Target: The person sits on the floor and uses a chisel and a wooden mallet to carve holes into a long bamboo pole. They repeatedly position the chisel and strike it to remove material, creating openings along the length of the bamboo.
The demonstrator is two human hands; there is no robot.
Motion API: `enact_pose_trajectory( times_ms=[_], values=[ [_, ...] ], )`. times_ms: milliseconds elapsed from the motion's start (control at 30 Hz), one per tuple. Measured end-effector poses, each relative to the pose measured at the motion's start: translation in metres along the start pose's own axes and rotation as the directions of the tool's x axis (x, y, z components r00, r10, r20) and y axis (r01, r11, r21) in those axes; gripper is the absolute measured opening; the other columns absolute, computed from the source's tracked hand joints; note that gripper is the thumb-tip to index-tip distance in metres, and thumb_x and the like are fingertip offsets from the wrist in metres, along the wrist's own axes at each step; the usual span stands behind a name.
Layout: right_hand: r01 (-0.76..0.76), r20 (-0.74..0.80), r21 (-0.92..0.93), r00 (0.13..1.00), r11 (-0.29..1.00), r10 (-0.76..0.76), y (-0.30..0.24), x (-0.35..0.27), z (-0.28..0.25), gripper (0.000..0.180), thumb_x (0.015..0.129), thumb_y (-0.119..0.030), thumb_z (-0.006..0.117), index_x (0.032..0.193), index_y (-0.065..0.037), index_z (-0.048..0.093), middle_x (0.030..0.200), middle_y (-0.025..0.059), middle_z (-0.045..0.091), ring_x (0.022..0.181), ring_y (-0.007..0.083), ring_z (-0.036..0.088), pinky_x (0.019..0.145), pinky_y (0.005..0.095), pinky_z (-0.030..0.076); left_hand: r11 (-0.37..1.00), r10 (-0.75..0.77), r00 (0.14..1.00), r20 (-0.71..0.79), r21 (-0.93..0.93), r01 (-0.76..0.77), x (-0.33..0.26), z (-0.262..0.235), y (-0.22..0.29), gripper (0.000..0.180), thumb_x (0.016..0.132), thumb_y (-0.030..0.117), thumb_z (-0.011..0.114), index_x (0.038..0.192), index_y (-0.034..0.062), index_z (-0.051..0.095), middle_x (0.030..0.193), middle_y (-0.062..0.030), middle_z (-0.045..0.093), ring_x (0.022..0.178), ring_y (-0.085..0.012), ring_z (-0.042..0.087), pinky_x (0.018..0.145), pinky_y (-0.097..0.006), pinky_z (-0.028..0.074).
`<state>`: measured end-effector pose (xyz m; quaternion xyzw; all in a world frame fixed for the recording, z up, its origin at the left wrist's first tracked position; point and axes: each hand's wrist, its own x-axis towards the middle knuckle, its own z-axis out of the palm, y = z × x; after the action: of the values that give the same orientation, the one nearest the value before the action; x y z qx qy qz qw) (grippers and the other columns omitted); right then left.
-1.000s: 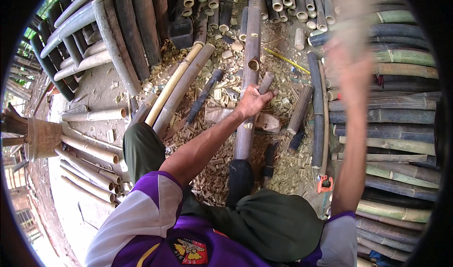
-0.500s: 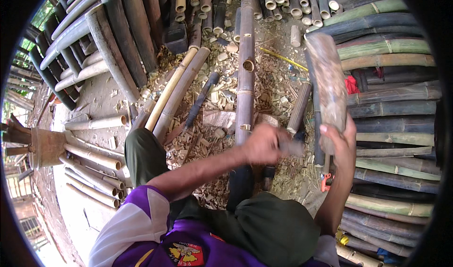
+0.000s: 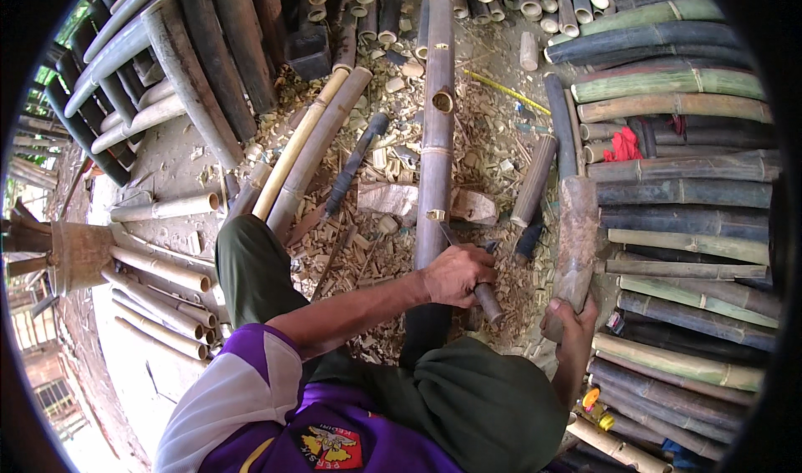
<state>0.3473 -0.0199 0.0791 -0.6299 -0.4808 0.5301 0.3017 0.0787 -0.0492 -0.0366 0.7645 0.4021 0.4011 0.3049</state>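
Floor (image 3: 171,162) under pale chips (image 3: 355,243), bamboo poles (image 3: 163,208)

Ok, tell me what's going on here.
A person sits with the left hand closed around a thin-bladed tool, its tip by a small notch in a long bamboo pole. Whether the tip touches the pole is hard to tell. The right hand grips a thick wooden club by its near end, apart from the pole, to its right. Pale chips litter the ground.
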Motion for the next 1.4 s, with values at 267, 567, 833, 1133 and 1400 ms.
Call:
enact_pose_trajectory(
  times_ms=[267,567,833,1133,1400],
  values=[
    [0.351,-0.203,-0.037,0.914,0.936,-0.351,-0.056,-0.061,-0.020,0.052,0.080,-0.016,0.069,0.126,0.004,0.055,0.099,0.0144,0.065,0.086,0.0202,0.063,0.080,0.0404,0.053,0.955,-0.286,0.946,-0.155,-0.124,0.269,0.032,-0.016,-0.002,0.026,0.065,0.018,0.074,0.086,0.0029,0.066,0.087,-0.0173,0.066,0.085,-0.0408,0.067,0.073,-0.049,0.053],
    [0.344,-0.007,-0.485,0.918,0.804,-0.397,0.016,-0.050,0.047,0.053,0.076,-0.015,0.070,0.123,0.002,0.054,0.090,0.0122,0.063,0.087,0.0215,0.063,0.078,0.0416,0.053,0.971,-0.238,0.950,-0.200,-0.072,0.229,0.030,-0.008,-0.013,0.024,0.066,0.016,0.072,0.086,0.0032,0.071,0.090,-0.0191,0.071,0.086,-0.0410,0.070,0.075,-0.048,0.057],
    [0.496,-0.465,0.081,0.786,0.865,-0.407,-0.019,-0.063,0.022,0.051,0.076,-0.014,0.067,0.122,0.002,0.051,0.086,0.0140,0.063,0.072,0.0231,0.062,0.064,0.0371,0.053,0.762,-0.319,0.944,-0.090,-0.616,0.199,0.027,-0.008,0.032,0.014,0.079,0.014,0.073,0.075,0.0018,0.068,0.064,-0.0079,0.062,0.064,-0.0170,0.063,0.062,-0.036,0.051],
    [0.280,-0.242,0.281,0.946,0.918,-0.214,-0.024,-0.040,0.024,0.060,0.079,-0.015,0.067,0.130,0.005,0.043,0.082,0.0154,0.061,0.061,0.0236,0.059,0.051,0.0348,0.050,0.652,-0.565,0.819,-0.104,-0.664,0.365,0.086,-0.099,-0.038,0.034,0.088,0.028,0.075,0.064,0.0059,0.066,0.059,-0.0001,0.062,0.055,-0.0092,0.054,0.057,-0.029,0.044],
    [0.221,-0.210,0.234,0.962,0.947,-0.173,-0.034,-0.036,0.032,0.045,0.083,-0.027,0.065,0.115,0.002,0.052,0.081,0.0140,0.059,0.059,0.0220,0.058,0.052,0.0330,0.048,0.657,-0.606,0.785,-0.131,-0.638,0.401,0.080,-0.095,-0.040,0.036,0.089,0.027,0.075,0.062,0.0042,0.065,0.058,-0.0004,0.061,0.056,-0.0093,0.056,0.059,-0.031,0.046]
  ],
)
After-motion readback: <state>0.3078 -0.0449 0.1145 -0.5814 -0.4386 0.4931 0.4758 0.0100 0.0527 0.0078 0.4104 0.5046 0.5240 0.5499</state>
